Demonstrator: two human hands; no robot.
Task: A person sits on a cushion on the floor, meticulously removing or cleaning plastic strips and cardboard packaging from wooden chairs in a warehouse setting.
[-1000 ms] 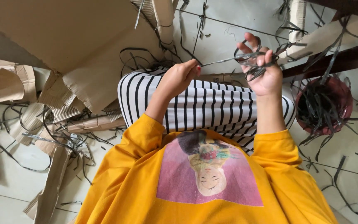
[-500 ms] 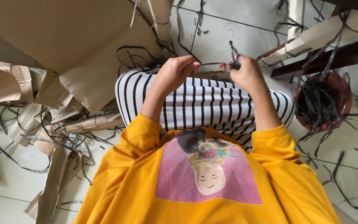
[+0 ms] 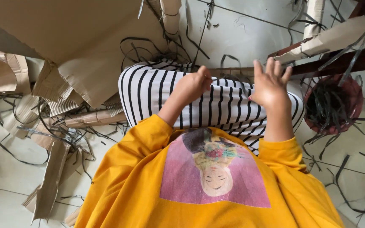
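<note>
The palm sides of both hands are facing away, so whatever they might be pinching is staying hidden. The left hand is curling into a loose fist above the black-and-white striped trousers; whether it is gripping anything I cannot tell. The right hand is spreading its fingers wide, holding nothing visible. A thin dark plastic strap is lying on the pale tiled floor just beyond the fingertips, apart from them. The round red basket of dark strips is sitting near the right hand.
</note>
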